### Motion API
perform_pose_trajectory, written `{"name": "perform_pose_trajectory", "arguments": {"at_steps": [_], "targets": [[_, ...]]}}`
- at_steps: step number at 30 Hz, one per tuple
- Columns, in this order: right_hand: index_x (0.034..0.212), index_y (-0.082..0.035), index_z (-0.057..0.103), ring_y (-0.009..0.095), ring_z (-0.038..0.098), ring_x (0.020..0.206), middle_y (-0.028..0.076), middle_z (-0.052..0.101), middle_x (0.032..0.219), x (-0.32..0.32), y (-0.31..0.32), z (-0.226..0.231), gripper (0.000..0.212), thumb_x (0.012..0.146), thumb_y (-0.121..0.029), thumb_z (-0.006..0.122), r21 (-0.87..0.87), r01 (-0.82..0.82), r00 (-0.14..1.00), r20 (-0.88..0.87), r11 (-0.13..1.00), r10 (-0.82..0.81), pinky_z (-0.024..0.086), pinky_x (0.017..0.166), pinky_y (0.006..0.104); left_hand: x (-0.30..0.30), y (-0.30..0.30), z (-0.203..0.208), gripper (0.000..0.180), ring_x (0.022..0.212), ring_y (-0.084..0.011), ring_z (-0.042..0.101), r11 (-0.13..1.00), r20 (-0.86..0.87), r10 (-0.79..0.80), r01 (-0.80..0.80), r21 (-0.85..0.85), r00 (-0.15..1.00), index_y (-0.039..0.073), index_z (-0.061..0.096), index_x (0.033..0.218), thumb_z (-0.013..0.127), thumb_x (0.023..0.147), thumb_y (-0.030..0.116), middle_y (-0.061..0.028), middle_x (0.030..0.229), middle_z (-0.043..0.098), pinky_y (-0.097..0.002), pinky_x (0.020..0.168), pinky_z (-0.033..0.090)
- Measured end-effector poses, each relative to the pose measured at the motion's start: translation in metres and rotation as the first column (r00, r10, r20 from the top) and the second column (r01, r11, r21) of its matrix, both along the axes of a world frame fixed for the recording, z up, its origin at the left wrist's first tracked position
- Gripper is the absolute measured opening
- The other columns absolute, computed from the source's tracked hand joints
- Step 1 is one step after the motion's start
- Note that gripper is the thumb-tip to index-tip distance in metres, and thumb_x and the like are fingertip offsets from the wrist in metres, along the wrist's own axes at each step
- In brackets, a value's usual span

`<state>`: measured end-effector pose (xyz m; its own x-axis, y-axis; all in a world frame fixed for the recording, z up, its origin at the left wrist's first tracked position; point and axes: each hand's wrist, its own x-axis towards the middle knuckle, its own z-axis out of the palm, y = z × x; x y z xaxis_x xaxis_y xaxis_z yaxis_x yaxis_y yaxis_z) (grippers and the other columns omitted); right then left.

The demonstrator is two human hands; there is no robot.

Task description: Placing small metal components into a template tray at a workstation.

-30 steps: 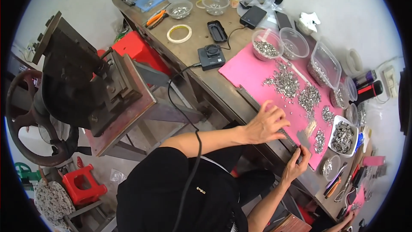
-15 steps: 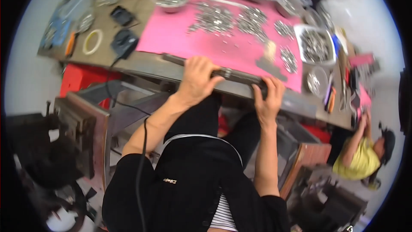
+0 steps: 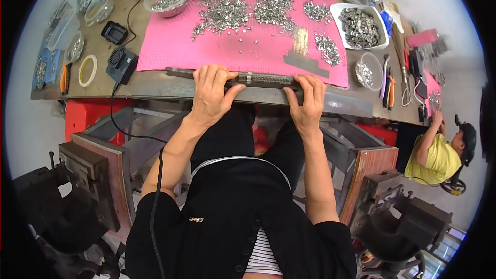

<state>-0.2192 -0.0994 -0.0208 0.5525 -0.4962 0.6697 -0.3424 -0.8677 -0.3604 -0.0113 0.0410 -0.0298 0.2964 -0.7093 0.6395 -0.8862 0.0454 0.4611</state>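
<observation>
A long dark metal bar [image 3: 268, 80] with a ridged or slotted top lies along the front edge of the table. My left hand [image 3: 207, 95] grips it left of the middle, fingers over the far side and thumb on the near side. Around its right end my right hand [image 3: 308, 104] is closed in the same way. Between the hands a small silver metal piece [image 3: 249, 78] sits on the bar. Just behind, a pink mat [image 3: 175, 46] carries piles of small silver metal parts [image 3: 225, 13], with a few loose ones nearer the bar.
Clear plastic tubs [image 3: 168, 8] of parts line the back. A white tray [image 3: 361, 45] of dark metal pieces, a round tub [image 3: 368, 72] and pliers [image 3: 391, 92] are at right. At left are a tape roll [image 3: 88, 71] and black device [image 3: 122, 65]. A co-worker [image 3: 434, 157] sits far right.
The view has turned, so the table and bar look more level and the picture is sharper. Both hands keep hold of the bar; the silver piece is still between them.
</observation>
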Motion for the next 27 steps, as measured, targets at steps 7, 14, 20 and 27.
{"name": "perform_pose_trajectory", "arguments": {"at_steps": [7, 14, 20, 27], "targets": [[0.12, -0.001, 0.063, 0.036, 0.058, 0.105, 0.015, 0.062, 0.114, 0.004, -0.006, 0.01, 0.045, 0.079, -0.006, 0.081, 0.044, -0.021, 0.998, -0.055, 0.999, 0.023, 0.048, 0.091, 0.044, 0.01, -0.009, 0.02, 0.035, 0.096, -0.0304, 0.053, 0.997, -0.031, -0.007, 0.01, 0.082, 0.999, 0.004, 0.062, 0.103, 0.082, 0.078, 0.02, -0.0093, 0.099, 0.056, -0.0429, 0.087, 0.039], [0.118, 0.001, 0.065, 0.034, 0.06, 0.103, 0.015, 0.064, 0.113, 0.004, -0.028, 0.029, 0.037, 0.084, -0.007, 0.076, 0.135, -0.132, 0.983, -0.107, 0.982, 0.147, 0.048, 0.09, 0.0427, 0.024, -0.007, 0.036, 0.043, 0.113, -0.0349, 0.055, 0.968, -0.146, -0.108, 0.138, 0.208, 0.983, 0.001, 0.062, 0.119, 0.077, 0.085, 0.022, -0.0157, 0.117, 0.06, -0.0466, 0.102, 0.039], [0.122, 0.002, 0.063, 0.036, 0.061, 0.115, 0.018, 0.065, 0.121, 0.065, -0.069, 0.042, 0.034, 0.089, -0.007, 0.068, 0.073, -0.21, 0.964, -0.152, 0.975, 0.219, 0.047, 0.099, 0.0445, 0.033, -0.067, 0.035, 0.043, 0.136, -0.0389, 0.045, 0.985, 0.062, -0.017, 0.006, 0.17, 0.998, 0.002, 0.06, 0.134, 0.064, 0.096, 0.023, -0.016, 0.138, 0.058, -0.0575, 0.117, 0.025], [0.126, 0.001, 0.063, 0.036, 0.058, 0.124, 0.018, 0.064, 0.13, 0.096, -0.082, 0.02, 0.034, 0.093, -0.009, 0.062, -0.031, -0.166, 0.946, -0.287, 0.986, 0.151, 0.042, 0.109, 0.0478, 0.05, -0.079, 0.032, 0.01, 0.102, -0.0245, 0.057, 0.999, -0.019, 0.042, -0.041, 0.02, 0.999, 0.012, 0.076, 0.097, 0.072, 0.087, 0.014, -0.0018, 0.101, 0.068, -0.0515, 0.102, 0.034]]}}
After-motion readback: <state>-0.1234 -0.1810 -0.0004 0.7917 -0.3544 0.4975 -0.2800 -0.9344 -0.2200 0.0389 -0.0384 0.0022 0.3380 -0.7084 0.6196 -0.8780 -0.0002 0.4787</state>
